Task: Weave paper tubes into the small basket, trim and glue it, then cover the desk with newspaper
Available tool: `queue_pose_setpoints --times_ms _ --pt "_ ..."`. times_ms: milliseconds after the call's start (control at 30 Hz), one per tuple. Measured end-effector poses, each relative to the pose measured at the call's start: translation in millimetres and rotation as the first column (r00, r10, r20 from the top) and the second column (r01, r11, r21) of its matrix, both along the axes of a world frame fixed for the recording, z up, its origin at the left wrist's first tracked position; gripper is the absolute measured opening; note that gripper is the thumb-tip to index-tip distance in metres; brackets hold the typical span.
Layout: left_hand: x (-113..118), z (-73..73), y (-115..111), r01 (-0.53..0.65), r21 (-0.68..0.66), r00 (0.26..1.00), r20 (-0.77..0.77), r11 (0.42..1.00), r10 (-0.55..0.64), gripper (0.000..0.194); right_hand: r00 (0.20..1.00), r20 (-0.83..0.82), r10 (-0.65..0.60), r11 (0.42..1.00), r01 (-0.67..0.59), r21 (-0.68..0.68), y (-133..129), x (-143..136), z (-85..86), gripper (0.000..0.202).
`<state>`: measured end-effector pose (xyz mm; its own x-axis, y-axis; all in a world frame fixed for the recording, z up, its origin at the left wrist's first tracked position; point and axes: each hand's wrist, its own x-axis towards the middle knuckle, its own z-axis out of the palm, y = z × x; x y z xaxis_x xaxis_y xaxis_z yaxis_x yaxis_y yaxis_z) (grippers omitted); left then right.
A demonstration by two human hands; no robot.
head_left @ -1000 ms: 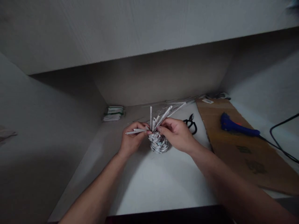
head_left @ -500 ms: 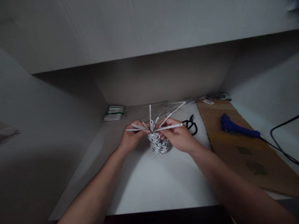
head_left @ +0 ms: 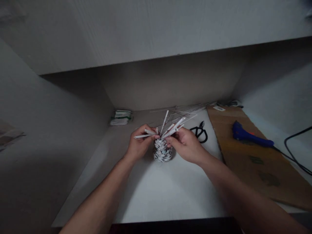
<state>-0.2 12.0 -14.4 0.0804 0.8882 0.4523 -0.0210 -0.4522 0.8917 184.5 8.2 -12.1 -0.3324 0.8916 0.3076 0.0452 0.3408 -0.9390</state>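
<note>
A small woven piece of rolled paper (head_left: 162, 153), white with dark print, stands on the white table (head_left: 168, 191). Several paper tubes (head_left: 164, 121) fan out from its narrow top. On the left side of that top, my left hand (head_left: 141, 141) is closed, thumb and fingers pinching the tubes that point left. My right hand (head_left: 186, 143) is closed on the right side, gripping a bunch of tubes that lean up and to the right. Its far fingertips are partly hidden behind the tubes.
Black-handled scissors (head_left: 201, 133) lie beyond my right hand. Farther right, a blue glue gun (head_left: 252, 136) with a black cord rests on brown cardboard (head_left: 243, 159). A plastic-wrapped packet (head_left: 121, 117) sits at the back left; thin sticks (head_left: 192, 109) lie along the back. A panel (head_left: 156, 32) overhangs.
The right-hand tubes, spread apart before, are now gathered closer together in my right hand. One upright tube now leans right. The woven piece stands more upright and slightly left.
</note>
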Motion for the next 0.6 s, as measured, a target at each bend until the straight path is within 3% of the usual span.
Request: queue_pose_setpoints --times_ms 267,467,600 --pt "-11.2 7.0 2.1 0.066 -0.033 0.989 -0.134 0.997 -0.07 0.015 0.999 -0.019 -0.036 0.999 0.035 -0.024 2.5 -2.4 -7.7 0.012" --pt "-13.0 11.9 -1.7 0.152 -0.145 0.971 -0.162 0.978 -0.175 0.026 0.999 -0.029 -0.04 0.999 0.04 0.003 1.4 -3.8 -6.5 0.015" --pt "-7.5 15.9 -6.6 0.122 -0.05 0.963 -0.236 0.991 -0.131 0.024 0.995 0.038 -0.089 0.995 0.087 0.052 -2.0 -5.9 -6.8 0.016"
